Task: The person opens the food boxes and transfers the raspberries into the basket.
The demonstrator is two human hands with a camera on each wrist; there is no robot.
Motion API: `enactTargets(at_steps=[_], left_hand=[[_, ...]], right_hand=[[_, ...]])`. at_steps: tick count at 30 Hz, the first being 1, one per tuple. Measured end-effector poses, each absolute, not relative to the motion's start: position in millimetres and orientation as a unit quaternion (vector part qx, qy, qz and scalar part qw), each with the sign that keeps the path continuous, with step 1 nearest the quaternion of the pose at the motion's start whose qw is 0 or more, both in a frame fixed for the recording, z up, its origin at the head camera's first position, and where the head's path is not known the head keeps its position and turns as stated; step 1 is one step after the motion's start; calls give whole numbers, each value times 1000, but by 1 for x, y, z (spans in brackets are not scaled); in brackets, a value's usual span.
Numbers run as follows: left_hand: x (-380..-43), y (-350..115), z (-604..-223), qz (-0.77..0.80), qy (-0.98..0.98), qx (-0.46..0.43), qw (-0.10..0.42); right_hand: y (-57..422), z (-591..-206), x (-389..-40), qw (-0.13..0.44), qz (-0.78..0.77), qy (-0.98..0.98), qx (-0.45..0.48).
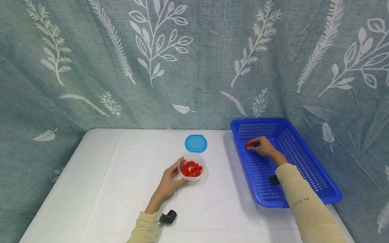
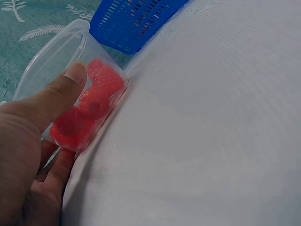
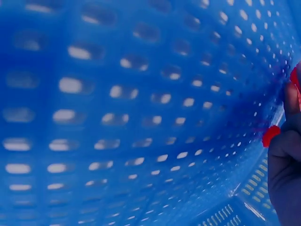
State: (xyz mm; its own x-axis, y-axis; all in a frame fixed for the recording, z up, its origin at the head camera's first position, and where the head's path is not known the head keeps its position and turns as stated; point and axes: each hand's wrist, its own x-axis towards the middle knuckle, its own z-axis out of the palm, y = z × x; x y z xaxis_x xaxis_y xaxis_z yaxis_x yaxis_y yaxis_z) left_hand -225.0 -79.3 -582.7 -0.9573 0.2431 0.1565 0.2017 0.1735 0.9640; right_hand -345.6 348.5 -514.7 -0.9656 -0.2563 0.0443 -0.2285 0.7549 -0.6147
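My left hand [image 1: 170, 182] grips a small clear plastic container [image 1: 204, 165] by its side, thumb on the near wall in the left wrist view. Several red raspberries [image 2: 94, 103] lie at the bottom of this tub, which is uncovered. Over on the right, my right hand [image 1: 263, 147] reaches inside a blue perforated basket [image 1: 316, 175], near its left wall. Its fingers and thumb pinch red raspberries [image 1: 248, 145]. In the right wrist view a raspberry [image 3: 271, 135] shows beside the curled fingers, with most of the hand cut off at the frame's edge.
A round-cornered blue lid [image 1: 196, 143] lies on the white-covered table [image 1: 121, 175] just behind the container. Behind the table hangs a green leaf-patterned curtain [image 1: 194, 74]. The basket takes up the table's right side, close to the curtain there.
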Motion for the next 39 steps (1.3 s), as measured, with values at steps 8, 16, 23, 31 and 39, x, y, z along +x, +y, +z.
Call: enactTargets(at_steps=[8, 16, 23, 31, 39], left_hand=[[-225, -78, -582, 627, 765, 147, 18], [-224, -79, -582, 627, 766, 141, 19], [-224, -79, -582, 628, 765, 144, 19], [-224, -79, -582, 629, 765, 141, 18], [-224, -79, -582, 628, 765, 142, 21]], right_hand=[[346, -517, -344, 25, -314, 941, -123], [345, -516, -343, 37, -328, 937, -113], [344, -509, -339, 53, -364, 923, -113], [343, -492, -339, 74, -388, 913, -107], [333, -452, -327, 67, -413, 904, -87]])
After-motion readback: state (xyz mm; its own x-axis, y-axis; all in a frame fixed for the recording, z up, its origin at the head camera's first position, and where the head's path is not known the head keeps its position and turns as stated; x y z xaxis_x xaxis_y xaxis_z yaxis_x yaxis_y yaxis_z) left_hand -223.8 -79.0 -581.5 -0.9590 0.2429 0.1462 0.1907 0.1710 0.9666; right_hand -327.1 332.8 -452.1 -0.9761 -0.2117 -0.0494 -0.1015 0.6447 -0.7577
